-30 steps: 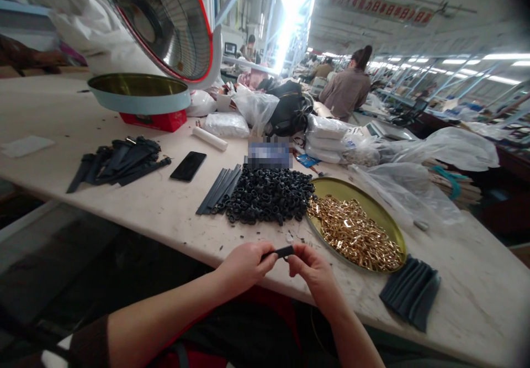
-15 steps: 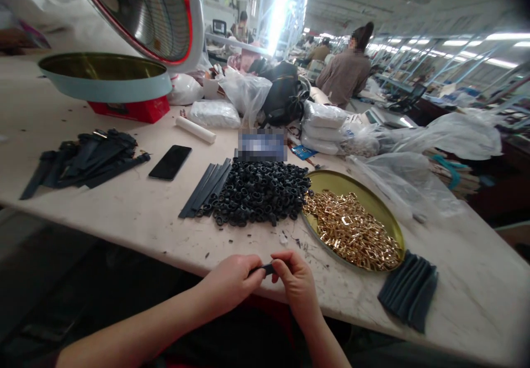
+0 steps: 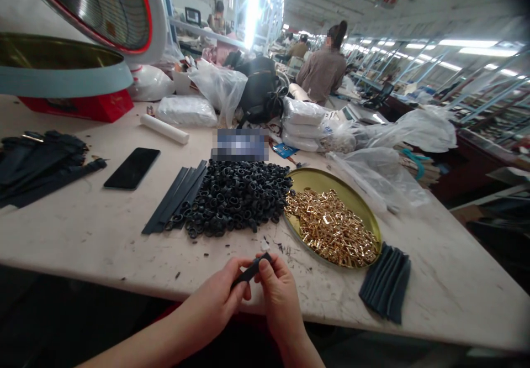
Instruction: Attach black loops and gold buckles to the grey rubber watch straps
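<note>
Black strip [image 3: 250,271] at lower centre of frame, between the two hands; long axis slants lower left to upper right; left hand [image 3: 217,299] pinched closed on its lower end, right hand [image 3: 280,289] closed on the upper end, thumb on top; both equally near; undersides hidden, so finger placement beneath uncertain; black loops [image 3: 236,196] heaped mid-frame above; gold pieces [image 3: 331,230] right of them.
</note>
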Demonstrator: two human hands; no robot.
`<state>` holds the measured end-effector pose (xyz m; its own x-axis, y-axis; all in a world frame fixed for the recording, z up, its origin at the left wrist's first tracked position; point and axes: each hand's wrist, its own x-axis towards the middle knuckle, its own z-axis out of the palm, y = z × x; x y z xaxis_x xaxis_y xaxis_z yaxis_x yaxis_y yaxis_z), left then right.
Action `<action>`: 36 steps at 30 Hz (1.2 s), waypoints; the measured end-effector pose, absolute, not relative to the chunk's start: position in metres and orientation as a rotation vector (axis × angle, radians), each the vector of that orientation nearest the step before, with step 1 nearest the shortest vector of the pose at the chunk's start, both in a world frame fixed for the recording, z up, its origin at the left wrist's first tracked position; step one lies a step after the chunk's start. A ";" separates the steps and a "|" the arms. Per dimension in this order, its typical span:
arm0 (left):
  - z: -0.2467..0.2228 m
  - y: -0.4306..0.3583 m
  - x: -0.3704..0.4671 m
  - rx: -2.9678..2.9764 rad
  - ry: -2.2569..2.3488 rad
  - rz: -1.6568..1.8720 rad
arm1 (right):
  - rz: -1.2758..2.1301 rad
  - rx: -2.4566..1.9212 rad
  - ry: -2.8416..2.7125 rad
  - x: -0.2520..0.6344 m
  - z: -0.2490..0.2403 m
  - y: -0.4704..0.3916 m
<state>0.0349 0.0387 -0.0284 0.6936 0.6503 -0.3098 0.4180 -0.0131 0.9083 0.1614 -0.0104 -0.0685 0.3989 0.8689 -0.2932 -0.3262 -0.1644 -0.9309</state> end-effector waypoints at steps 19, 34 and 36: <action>-0.022 0.042 0.030 1.309 0.821 0.326 | 0.033 -2.319 -1.548 0.331 -0.042 0.039; 0.005 0.042 0.041 1.541 0.777 0.536 | 0.802 -1.582 -1.539 0.229 -0.003 0.009; 0.004 0.044 0.038 1.508 0.767 0.523 | 1.005 -1.421 -1.489 0.204 0.000 0.004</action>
